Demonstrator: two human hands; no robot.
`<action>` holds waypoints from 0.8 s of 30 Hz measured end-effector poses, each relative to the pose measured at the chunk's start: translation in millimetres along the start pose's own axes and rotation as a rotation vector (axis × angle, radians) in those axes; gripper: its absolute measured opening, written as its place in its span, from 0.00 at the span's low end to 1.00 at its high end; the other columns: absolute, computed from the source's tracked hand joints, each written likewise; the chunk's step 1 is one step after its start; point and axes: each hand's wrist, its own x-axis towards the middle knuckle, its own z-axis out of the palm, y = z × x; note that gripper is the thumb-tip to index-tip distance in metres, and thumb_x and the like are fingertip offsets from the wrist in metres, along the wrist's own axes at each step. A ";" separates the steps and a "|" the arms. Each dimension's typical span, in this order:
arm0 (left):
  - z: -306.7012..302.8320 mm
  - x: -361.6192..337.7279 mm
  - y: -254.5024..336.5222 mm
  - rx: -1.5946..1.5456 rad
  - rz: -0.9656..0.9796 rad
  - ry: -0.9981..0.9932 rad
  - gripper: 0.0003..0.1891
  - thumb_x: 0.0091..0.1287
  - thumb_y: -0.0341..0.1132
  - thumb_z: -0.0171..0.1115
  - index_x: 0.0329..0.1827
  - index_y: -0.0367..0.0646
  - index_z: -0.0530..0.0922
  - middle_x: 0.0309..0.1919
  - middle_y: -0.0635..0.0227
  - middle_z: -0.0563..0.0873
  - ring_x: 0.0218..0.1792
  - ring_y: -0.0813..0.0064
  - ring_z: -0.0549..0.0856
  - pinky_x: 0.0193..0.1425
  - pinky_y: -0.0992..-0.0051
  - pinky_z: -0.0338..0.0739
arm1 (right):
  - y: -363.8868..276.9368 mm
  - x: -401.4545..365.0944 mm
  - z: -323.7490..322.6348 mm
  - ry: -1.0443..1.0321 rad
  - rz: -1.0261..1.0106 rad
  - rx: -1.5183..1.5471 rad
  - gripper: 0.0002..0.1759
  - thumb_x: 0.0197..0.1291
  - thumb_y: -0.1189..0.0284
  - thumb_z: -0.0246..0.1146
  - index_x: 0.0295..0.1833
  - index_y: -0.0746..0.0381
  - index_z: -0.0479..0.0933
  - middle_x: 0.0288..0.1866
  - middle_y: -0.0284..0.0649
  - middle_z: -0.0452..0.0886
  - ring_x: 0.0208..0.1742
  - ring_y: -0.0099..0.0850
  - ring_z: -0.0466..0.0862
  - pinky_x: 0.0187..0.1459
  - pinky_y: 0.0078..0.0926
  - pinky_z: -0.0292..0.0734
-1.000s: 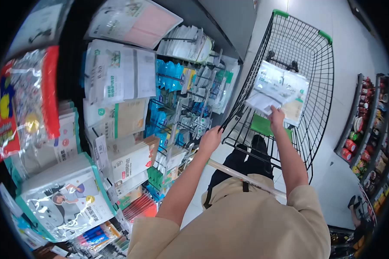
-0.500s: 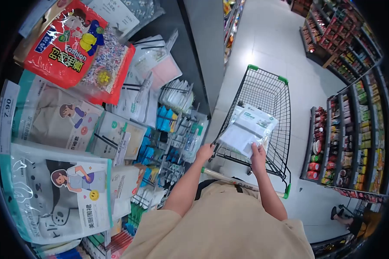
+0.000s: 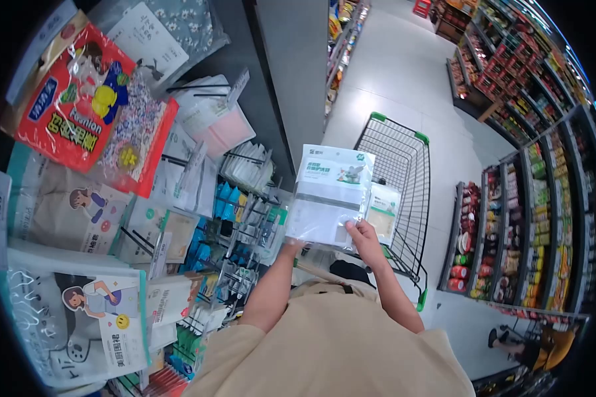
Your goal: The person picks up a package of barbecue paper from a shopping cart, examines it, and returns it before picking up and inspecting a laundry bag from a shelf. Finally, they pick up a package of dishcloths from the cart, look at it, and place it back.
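Note:
A flat, white laundry bag package (image 3: 331, 192) in clear plastic, with green print on top and a grey band, is raised in front of me above the near end of the shopping cart. My right hand (image 3: 369, 245) is closed on its lower right corner, thumb on the front. At its lower left corner is my left hand (image 3: 294, 247), its fingers hidden behind the package. A smaller package (image 3: 383, 206) with a white and green label and a beige lower part lies in the wire shopping cart (image 3: 410, 178).
To my left a rack holds a red bag (image 3: 79, 99), an apron package (image 3: 102, 311) and several hanging packs. A grey panel (image 3: 285, 73) stands beyond it. Grocery shelves (image 3: 530, 218) line the right side. A person (image 3: 533, 347) is at the lower right.
The laundry bag package has come up and to the left, now facing me more upright. My left hand has moved left and down from the cart's near side. My view has shifted right.

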 end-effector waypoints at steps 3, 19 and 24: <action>-0.2 6.7 27.2 0.076 -0.046 0.020 0.20 0.71 0.47 0.52 0.53 0.41 0.80 0.49 0.50 0.85 0.52 0.50 0.83 0.57 0.57 0.77 | -13.9 26.5 -16.0 -0.139 0.024 -0.055 0.16 0.75 0.63 0.57 0.53 0.64 0.80 0.41 0.27 0.81 0.41 0.14 0.73 0.43 0.18 0.69; -28.4 -50.2 182.0 0.527 -0.012 0.113 0.13 0.66 0.38 0.53 0.42 0.39 0.82 0.41 0.50 0.86 0.44 0.51 0.85 0.51 0.58 0.79 | -59.1 71.8 -75.9 -0.388 0.017 0.041 0.12 0.72 0.66 0.61 0.48 0.63 0.81 0.40 0.25 0.81 0.41 0.14 0.74 0.44 0.18 0.70; -58.3 -131.9 244.0 0.638 0.056 0.161 0.12 0.64 0.35 0.54 0.38 0.39 0.83 0.38 0.50 0.86 0.42 0.51 0.86 0.48 0.58 0.80 | -45.9 84.1 -75.4 -0.386 0.040 0.013 0.12 0.72 0.67 0.61 0.49 0.65 0.82 0.43 0.29 0.84 0.42 0.16 0.77 0.46 0.19 0.72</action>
